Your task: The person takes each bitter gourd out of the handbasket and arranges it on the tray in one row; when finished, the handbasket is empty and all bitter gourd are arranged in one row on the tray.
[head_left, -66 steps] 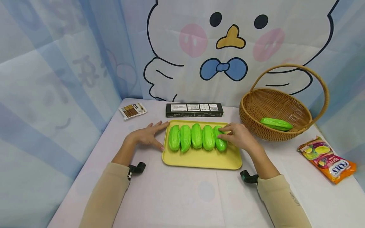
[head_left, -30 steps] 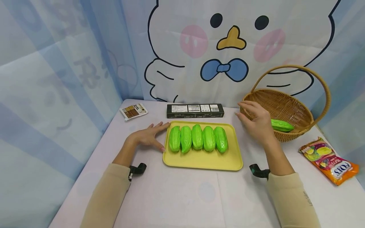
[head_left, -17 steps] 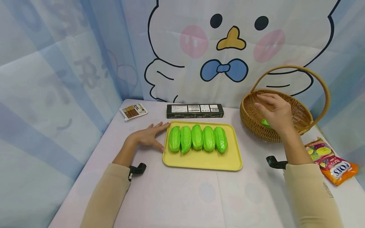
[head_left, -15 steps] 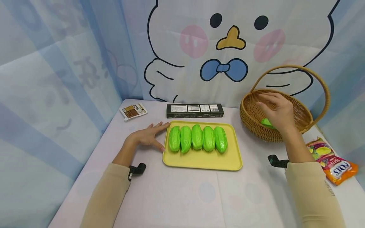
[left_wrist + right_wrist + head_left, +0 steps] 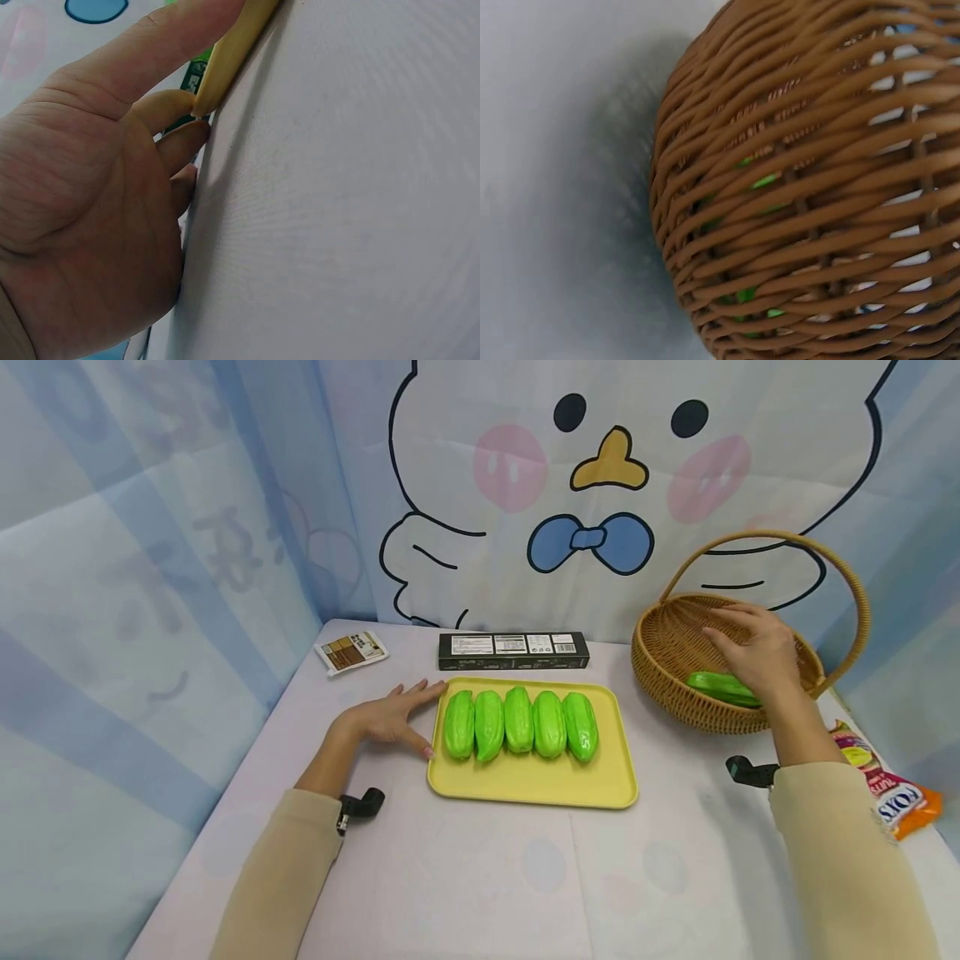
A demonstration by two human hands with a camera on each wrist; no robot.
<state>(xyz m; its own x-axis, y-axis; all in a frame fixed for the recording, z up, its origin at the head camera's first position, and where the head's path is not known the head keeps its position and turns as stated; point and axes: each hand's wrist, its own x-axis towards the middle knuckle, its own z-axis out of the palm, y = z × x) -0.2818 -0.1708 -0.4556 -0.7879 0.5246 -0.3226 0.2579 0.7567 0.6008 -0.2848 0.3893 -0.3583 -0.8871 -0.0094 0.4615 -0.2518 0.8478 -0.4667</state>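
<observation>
My left hand [image 5: 390, 716] spreads its fingers along the left edge of the yellow tray [image 5: 525, 785]; thumb and fingertips touch the rim. In the left wrist view that hand [image 5: 97, 180] shows its palm beside the tray's side. Several glossy green ridged gourds [image 5: 519, 720] lie in a row on the tray. At the right, my right hand [image 5: 761, 652] reaches into the wicker basket [image 5: 660, 681], over another green gourd [image 5: 716, 687], its thumb and fingers apart. In the right wrist view the basket wall [image 5: 802, 187] hides that hand, with bits of green showing through the weave.
Behind the tray lies a long dark box [image 5: 513, 651], with a small brown-and-white packet [image 5: 352, 652] to its left. My right forearm partly covers an orange-and-red snack bag [image 5: 900, 802]. The basket's tall handle [image 5: 861, 602] arches over its opening.
My right hand has left the rightmost gourd on the tray, moved right, and come down into the basket over the gourd there. My left hand has stayed at the tray.
</observation>
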